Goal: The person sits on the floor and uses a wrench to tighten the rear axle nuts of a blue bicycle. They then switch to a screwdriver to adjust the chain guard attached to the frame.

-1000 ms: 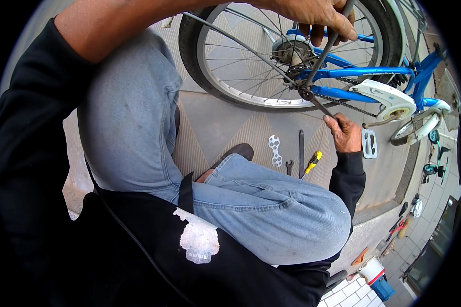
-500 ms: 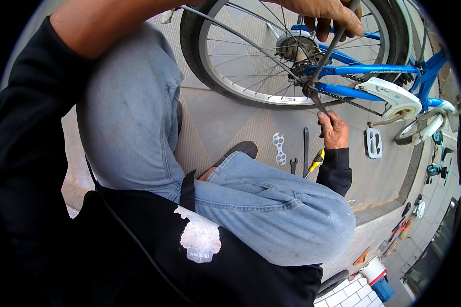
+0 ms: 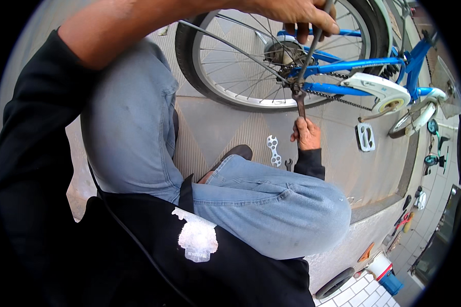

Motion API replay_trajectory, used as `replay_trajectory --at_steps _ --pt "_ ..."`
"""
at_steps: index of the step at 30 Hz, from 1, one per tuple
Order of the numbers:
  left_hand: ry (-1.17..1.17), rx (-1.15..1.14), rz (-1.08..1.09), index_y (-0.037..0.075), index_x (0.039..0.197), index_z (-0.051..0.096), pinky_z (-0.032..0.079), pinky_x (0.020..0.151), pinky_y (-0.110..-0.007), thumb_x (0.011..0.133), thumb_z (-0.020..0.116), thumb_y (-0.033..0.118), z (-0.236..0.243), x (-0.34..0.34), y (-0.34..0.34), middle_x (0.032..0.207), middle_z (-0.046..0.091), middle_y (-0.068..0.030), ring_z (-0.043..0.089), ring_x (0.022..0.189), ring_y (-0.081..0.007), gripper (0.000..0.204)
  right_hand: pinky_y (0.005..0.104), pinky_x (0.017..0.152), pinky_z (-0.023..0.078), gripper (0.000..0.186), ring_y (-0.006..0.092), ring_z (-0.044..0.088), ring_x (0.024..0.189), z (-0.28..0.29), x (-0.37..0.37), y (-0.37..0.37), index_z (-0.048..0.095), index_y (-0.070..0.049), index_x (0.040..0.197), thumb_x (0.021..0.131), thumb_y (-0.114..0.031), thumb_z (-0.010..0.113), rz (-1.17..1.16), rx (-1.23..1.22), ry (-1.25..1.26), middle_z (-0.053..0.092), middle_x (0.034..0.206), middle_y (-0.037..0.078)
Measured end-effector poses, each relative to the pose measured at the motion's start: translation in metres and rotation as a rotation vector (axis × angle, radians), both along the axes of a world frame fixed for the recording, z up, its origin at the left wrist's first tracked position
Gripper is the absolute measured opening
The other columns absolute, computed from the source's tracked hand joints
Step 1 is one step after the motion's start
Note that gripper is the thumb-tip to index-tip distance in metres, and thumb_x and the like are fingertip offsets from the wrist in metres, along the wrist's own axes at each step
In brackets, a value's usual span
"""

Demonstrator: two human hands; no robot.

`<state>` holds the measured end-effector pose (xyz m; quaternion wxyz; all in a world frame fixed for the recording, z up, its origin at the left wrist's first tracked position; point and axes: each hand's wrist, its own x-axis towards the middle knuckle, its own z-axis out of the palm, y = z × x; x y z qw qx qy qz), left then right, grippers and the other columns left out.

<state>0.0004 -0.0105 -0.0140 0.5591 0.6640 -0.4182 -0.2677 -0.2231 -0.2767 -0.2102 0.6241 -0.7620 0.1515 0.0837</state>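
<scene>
Wrench [image 3: 301, 105] in the right hand [image 3: 306, 134] points away from the person, its dark head at the rear axle fittings [image 3: 297, 92] of a blue bicycle [image 3: 361, 65]. Thumb and fingers wrap snugly round the lower end of its handle. At the upper edge, the left hand [image 3: 312, 15] has its fingers hooked round a gray metal rod [image 3: 308, 57], which slants down to the axle area. Behind both, the spoked rear wheel [image 3: 185, 53] shows its black tire, and the chain [image 3: 338, 99] runs right toward a white chain guard [image 3: 376, 86]. 2 tools lie on the tiled floor [image 3: 210, 122] near the right sleeve: a silver flat wrench with holes [image 3: 274, 151] and a small dark spanner [image 3: 289, 164], partly hidden. 1 white pedal [image 3: 365, 137] is farther right.
</scene>
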Motion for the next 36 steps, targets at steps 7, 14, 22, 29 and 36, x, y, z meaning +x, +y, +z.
replay_trajectory --at_steps 7,14,22,29,36 --pt "0.0 0.031 0.087 -0.001 0.083 0.062 0.05 0.053 -0.026 0.092 0.06 0.019 0.014 -0.007 0.02 0.07 0.064 -0.0058 0.061 0.058 -0.0126 0.022 0.0228 0.044 0.04 0.037 0.0073 0.047 0.048 -0.01 -0.021 0.01 0.058 -0.003 0.076 0.092 -0.036 0.064 -0.073 -0.067 -0.003 0.052 0.063 0.0" --pt "-0.047 0.093 0.091 0.001 0.079 0.063 0.049 0.055 -0.027 0.092 0.058 0.023 0.019 -0.01 0.017 0.067 0.063 -0.0033 0.06 0.058 -0.0109 0.026 0.0225 0.044 0.035 0.035 0.0046 0.043 0.049 0.026 0.001 0.014 0.058 -0.004 0.074 0.091 -0.034 0.066 0.023 -0.318 -0.056 0.048 0.06 -0.003" --pt "-0.105 0.065 0.035 -0.001 0.078 0.063 0.049 0.054 -0.026 0.092 0.058 0.022 0.022 -0.007 0.023 0.065 0.063 -0.0035 0.06 0.056 -0.0114 0.027 0.0232 0.048 0.034 0.033 0.0052 0.038 0.053 0.052 0.015 -0.006 0.06 -0.003 0.074 0.09 -0.031 0.068 0.096 -0.389 -0.021 0.046 0.062 -0.003" --pt "-0.086 0.096 0.092 -0.001 0.078 0.063 0.049 0.054 -0.027 0.092 0.059 0.023 0.021 -0.009 0.019 0.066 0.063 -0.004 0.06 0.057 -0.0116 0.028 0.0246 0.051 0.036 0.034 0.0072 0.042 0.056 0.051 0.02 -0.009 0.06 -0.001 0.076 0.09 -0.031 0.067 0.104 -0.477 -0.033 0.05 0.062 -0.002" --pt "-0.092 0.138 0.094 -0.001 0.079 0.064 0.049 0.054 -0.027 0.093 0.058 0.023 0.024 -0.011 0.02 0.067 0.063 -0.004 0.06 0.058 -0.0118 0.028 0.0287 0.053 0.038 0.037 0.0128 0.04 0.058 0.071 0.04 -0.021 0.059 0.001 0.076 0.089 -0.032 0.067 0.239 -0.608 -0.074 0.047 0.061 0.005"
